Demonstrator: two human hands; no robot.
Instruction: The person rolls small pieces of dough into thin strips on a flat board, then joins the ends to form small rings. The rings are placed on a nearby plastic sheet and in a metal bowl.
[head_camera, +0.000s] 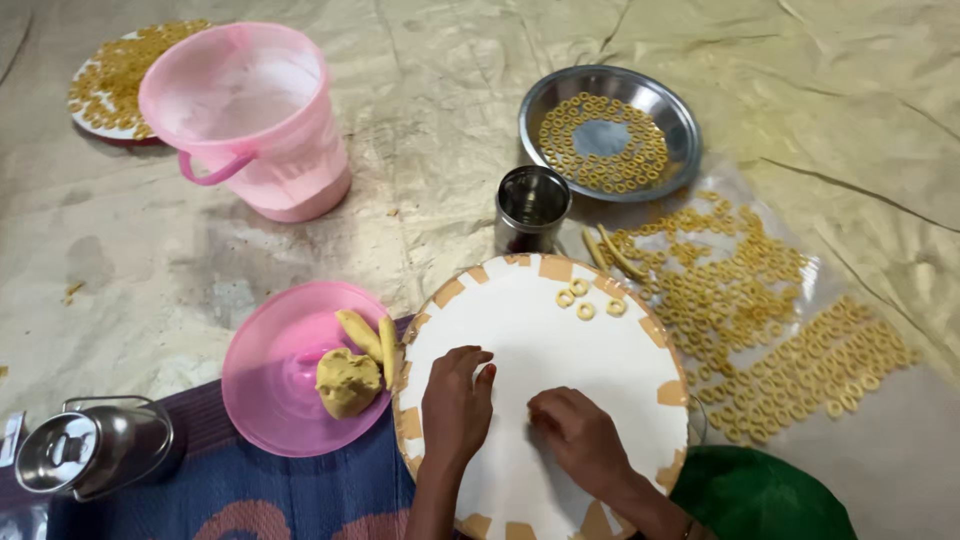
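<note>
Head view: both hands lie palm-down on a round white board (540, 350) with tan patches around its rim.
Left hand (457, 403): fingers bent and together, tips pressed onto the board; whether anything lies under them cannot be told.
Right hand (578, 432): fingers curled down close to the board, just beside the left hand; what is under them is hidden.
Dough rings on board (588, 298): four small tan rings at the board's far edge, well ahead of both hands, lying flat and close together.
Dough lump (346, 381): rough tan ball in a pink dish (275, 375) just to the left of the left hand, with two rolled dough sticks (370, 338) beside it.
Steel cup (532, 208): upright beyond the board, ahead of the hands.
Steel plate (610, 132): farther ahead and to the right, holding a layer of rings with a bare spot in the middle.
Spread rings (770, 330): many tan rings laid on a clear sheet on the floor, to the right of the right hand.
Pink bucket (250, 115): far ahead to the left, tilted, handle hanging in front.
Far plate (110, 80): behind the bucket, covered with rings.
Steel lidded can (85, 448): lying well left of the left hand.
Green cloth (760, 495): near the right forearm.
</note>
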